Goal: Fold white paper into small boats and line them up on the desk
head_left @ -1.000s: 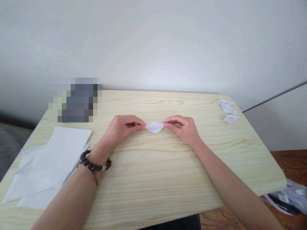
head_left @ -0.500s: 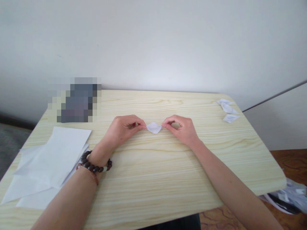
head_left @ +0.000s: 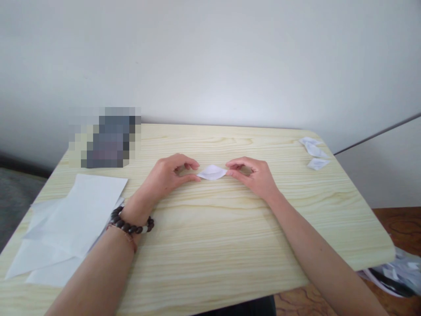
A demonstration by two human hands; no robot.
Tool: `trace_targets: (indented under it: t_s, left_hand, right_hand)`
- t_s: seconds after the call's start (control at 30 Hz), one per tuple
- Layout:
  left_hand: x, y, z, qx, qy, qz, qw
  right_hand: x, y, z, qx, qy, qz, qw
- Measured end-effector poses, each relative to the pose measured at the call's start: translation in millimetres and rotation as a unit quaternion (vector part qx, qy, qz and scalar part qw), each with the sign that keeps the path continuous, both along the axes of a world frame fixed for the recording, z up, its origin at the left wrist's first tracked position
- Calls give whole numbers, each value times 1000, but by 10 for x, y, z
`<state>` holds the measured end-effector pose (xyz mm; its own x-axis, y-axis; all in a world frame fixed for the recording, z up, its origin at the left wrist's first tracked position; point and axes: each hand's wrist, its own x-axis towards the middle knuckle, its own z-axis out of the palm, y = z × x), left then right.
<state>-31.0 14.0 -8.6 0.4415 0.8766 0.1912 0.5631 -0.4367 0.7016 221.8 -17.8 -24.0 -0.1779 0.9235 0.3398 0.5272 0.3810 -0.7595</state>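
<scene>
A small folded white paper piece (head_left: 212, 172), pointed at both ends, sits at the middle of the pale wooden table (head_left: 210, 245). My left hand (head_left: 169, 175) touches its left tip, thumb and forefinger slightly apart around it. My right hand (head_left: 251, 175) pinches the right tip. A dark bead bracelet (head_left: 131, 224) is on my left wrist.
A loose stack of white paper sheets (head_left: 66, 224) lies at the left of the table. Three small folded paper pieces (head_left: 314, 151) lie at the far right corner. A blurred dark object (head_left: 107, 138) sits at the far left. A wall is behind the table.
The paper piece has flattened and turned a little. My left fingers have loosened from a tight pinch. Both hands stay in place.
</scene>
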Motion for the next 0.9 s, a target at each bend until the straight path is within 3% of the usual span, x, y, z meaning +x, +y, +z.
trace_targets:
  t_s: [0.4, 0.9]
  left_hand:
    - [-1, 29, -39, 15, -52, -69, 996]
    - [60, -28, -27, 30, -61, -66, 996]
  right_hand:
    - [113, 49, -6, -19, -4, 87, 996]
    - [-25, -11, -13, 29, -10, 52, 998]
